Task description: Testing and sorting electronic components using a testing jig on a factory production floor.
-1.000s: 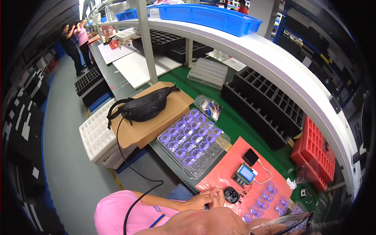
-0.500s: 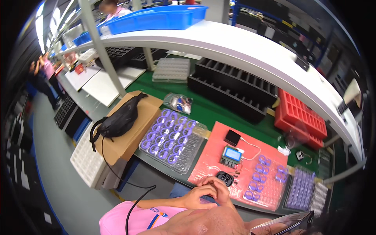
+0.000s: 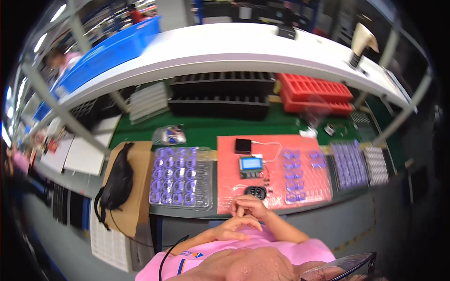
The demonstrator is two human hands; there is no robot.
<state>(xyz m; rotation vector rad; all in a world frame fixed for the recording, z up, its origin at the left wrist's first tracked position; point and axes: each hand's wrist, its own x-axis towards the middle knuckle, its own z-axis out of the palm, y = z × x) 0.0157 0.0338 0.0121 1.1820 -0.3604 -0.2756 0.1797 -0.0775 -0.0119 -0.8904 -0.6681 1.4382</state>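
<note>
My left hand (image 3: 238,227) and my right hand (image 3: 249,206) meet in front of my body at the bench's near edge. The left fingers stretch loosely toward the right hand, whose fingers are slightly bent over them. I see no object in either hand. Just beyond the right hand lies a round black slotted piece (image 3: 256,192) on a pink bubble-wrap mat (image 3: 227,173). Behind it stand a small device with a lit blue screen (image 3: 251,164) and a black box (image 3: 243,146) with a white cable (image 3: 275,145). Small dark bits lie beside the device.
A clear tray of purple rings (image 3: 173,177) is left of the mat; more purple rings (image 3: 294,175) lie on its right side. Beyond are purple trays (image 3: 349,165), black divided bins (image 3: 220,107) and red bins (image 3: 314,91) under a white shelf (image 3: 211,47). A black bag (image 3: 117,180) rests on cardboard (image 3: 140,187).
My view has turned to the right, so the bench now appears straighter. My hands were clasped closer together; now they sit more loosely, and the right forearm shows.
</note>
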